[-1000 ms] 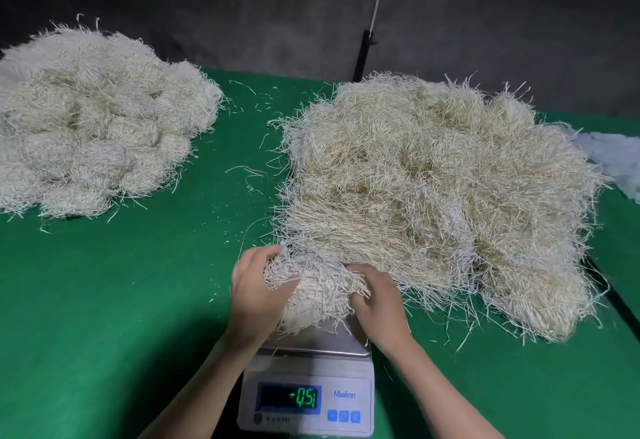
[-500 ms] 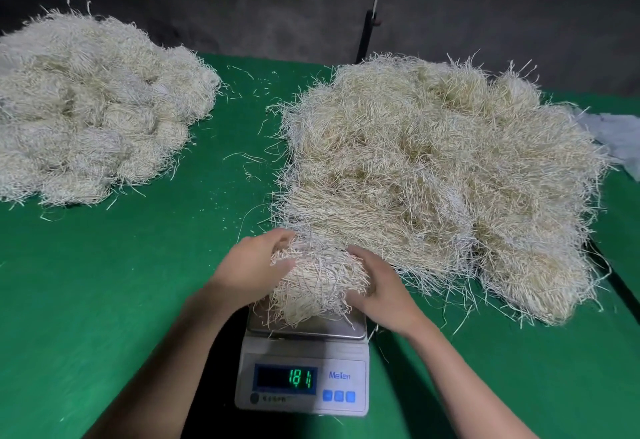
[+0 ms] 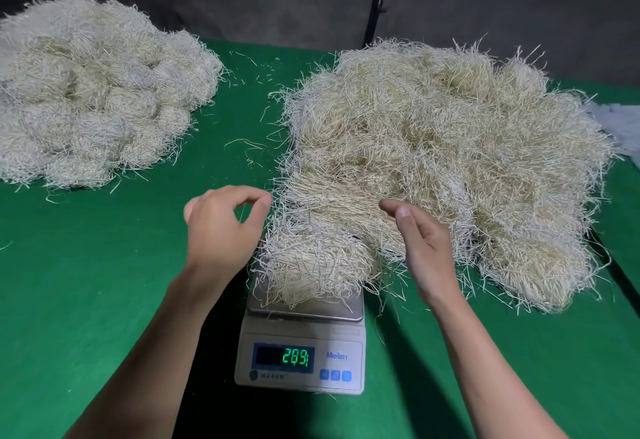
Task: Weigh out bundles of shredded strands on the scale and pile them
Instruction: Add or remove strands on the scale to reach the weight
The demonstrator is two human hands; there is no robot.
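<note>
A pale bundle of shredded strands (image 3: 311, 265) lies on the steel pan of a white digital scale (image 3: 301, 359), whose green display reads 289. My left hand (image 3: 221, 227) hovers just left of the bundle, fingers curled and apart, holding nothing. My right hand (image 3: 419, 241) hovers just right of it, fingers loosely spread, empty. Behind the scale spreads the large loose heap of strands (image 3: 450, 161). At the far left sits the pile of rounded bundles (image 3: 90, 92).
Everything rests on a green felt-covered table (image 3: 86, 282). Stray strands (image 3: 249, 144) lie between the two heaps. A white crumpled sheet (image 3: 623, 126) shows at the right edge. A dark pole (image 3: 375, 19) stands behind the table against a grey wall.
Both hands have let go of the bundle and pulled apart to its sides. The bundle now rests alone on the pan, and the display rose from -51 through 181 to 289.
</note>
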